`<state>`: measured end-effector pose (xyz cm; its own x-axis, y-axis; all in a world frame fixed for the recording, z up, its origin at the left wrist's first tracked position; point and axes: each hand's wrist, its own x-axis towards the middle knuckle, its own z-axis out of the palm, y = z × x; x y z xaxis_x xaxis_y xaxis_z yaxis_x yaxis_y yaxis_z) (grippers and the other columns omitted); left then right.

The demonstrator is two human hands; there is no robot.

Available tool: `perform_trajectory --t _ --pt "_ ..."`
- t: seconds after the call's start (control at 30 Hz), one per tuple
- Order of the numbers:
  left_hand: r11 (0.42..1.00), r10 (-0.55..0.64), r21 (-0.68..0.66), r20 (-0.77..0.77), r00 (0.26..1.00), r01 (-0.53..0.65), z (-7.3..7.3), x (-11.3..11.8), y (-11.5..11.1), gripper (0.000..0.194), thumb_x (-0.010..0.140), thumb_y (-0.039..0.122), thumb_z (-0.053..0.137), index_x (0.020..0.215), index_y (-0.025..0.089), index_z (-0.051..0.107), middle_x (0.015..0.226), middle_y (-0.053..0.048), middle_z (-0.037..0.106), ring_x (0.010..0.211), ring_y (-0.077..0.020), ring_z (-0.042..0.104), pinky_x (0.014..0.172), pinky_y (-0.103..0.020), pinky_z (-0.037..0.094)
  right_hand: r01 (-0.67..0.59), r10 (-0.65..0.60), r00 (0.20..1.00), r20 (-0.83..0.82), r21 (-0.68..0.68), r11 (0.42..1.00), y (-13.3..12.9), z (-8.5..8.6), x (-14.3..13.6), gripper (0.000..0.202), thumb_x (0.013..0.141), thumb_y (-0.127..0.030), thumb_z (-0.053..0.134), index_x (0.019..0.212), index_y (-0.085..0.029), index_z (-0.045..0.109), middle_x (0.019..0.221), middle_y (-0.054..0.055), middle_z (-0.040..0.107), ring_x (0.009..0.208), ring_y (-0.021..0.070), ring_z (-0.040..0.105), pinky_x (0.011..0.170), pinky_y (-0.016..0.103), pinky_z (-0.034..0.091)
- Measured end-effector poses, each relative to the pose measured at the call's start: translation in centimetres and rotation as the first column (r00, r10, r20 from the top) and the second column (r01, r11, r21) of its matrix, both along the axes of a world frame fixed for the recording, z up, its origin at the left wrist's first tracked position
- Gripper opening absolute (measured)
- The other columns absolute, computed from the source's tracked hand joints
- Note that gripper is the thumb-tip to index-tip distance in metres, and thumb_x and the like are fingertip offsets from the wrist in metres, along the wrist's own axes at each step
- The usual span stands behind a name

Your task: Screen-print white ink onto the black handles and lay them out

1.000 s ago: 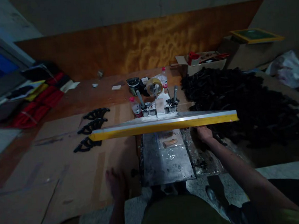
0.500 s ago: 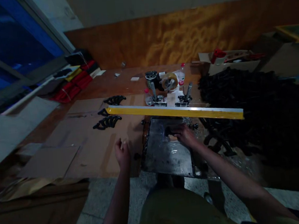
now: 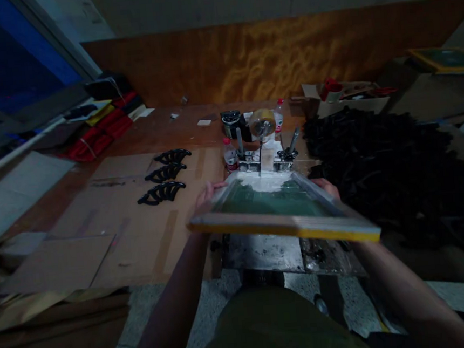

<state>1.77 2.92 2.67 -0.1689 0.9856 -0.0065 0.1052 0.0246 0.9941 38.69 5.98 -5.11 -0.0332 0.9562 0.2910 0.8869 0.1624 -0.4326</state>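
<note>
A screen frame [image 3: 277, 225] with a green mesh and a yellow front edge tilts above a dark metal plate [image 3: 263, 253]. Its far end meets a clamp [image 3: 250, 166]. My left hand [image 3: 207, 195] is closed on the frame's left side, and my right hand [image 3: 327, 187] grips its right side. Parts of both hands are hidden by the frame. White paste lies on the far part of the mesh. Whatever rests on the plate under the frame is hidden.
Three groups of black curved pieces [image 3: 162, 192] lie on cardboard [image 3: 133, 247] at left. At right is a large black heap [image 3: 385, 166]. Behind the clamp stand bottles [image 3: 279, 121], a tub [image 3: 232, 126] and a tape roll [image 3: 263, 123].
The yellow-edged frame has swung down toward the plate. Both hands have moved onto its sides; my right hand has left the plate and the dark piece it was touching.
</note>
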Motion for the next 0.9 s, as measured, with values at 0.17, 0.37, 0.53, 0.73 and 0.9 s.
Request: perform_trajectory --t 0.17,0.37,0.53,0.73,0.9 --pt "0.963 -0.142 -0.251 -0.143 0.979 0.102 -6.0 -1.5 -3.9 0.044 0.083 0.052 0.056 0.115 0.023 0.068 0.119 -0.006 0.07 0.113 -0.0262 0.062 0.098 -0.037 0.048 -0.163 0.163 0.987 0.014 0.157 0.974 3.9 3.7 -4.4 0.051 0.084 -0.021 0.062 0.134 -0.013 0.055 0.137 0.016 0.054 0.123 0.0277 0.05 0.104 0.043 0.042" --pt "0.963 -0.118 -0.239 0.038 0.992 0.124 -11.9 -0.5 -4.1 0.057 0.079 0.043 0.064 0.131 0.02 0.057 0.133 -0.009 0.063 0.122 -0.0268 0.058 0.102 -0.039 0.047 -0.257 0.308 0.904 0.296 -0.2 0.946 5.9 4.6 -11.6 0.034 0.085 -0.014 0.056 0.119 -0.012 0.06 0.119 0.015 0.062 0.11 0.0256 0.056 0.092 0.033 0.045" --pt "0.947 -0.1 -0.302 0.055 0.993 0.112 -12.6 -0.7 -3.8 0.059 0.077 0.046 0.067 0.127 0.017 0.059 0.124 -0.011 0.067 0.121 -0.029 0.059 0.101 -0.041 0.048 -0.18 0.281 0.866 0.414 -0.266 0.947 4.9 4.3 -11.4 0.018 0.087 -0.018 0.054 0.101 -0.012 0.064 0.104 0.014 0.067 0.1 0.0244 0.059 0.087 0.03 0.043" --pt "0.949 -0.114 -0.287 0.085 0.99 0.134 -12.8 -0.7 -4.2 0.064 0.079 0.049 0.065 0.133 0.017 0.055 0.122 -0.012 0.069 0.113 -0.0289 0.064 0.098 -0.044 0.049 -0.299 0.379 0.816 0.437 -0.242 0.923 0.5 3.1 -12.4 0.021 0.083 -0.01 0.049 0.099 -0.011 0.063 0.102 0.015 0.065 0.1 0.0257 0.055 0.087 0.032 0.042" --pt "0.942 -0.135 -0.301 0.067 0.989 0.149 -12.5 -0.5 -4.3 0.062 0.083 0.048 0.059 0.136 0.015 0.052 0.129 -0.013 0.065 0.118 -0.0289 0.061 0.1 -0.043 0.048 -0.623 0.67 0.666 0.328 -0.25 0.741 -2.4 2.8 -11.1 0.024 0.08 -0.005 0.049 0.097 -0.012 0.063 0.098 0.014 0.064 0.096 0.0243 0.053 0.087 0.034 0.041"
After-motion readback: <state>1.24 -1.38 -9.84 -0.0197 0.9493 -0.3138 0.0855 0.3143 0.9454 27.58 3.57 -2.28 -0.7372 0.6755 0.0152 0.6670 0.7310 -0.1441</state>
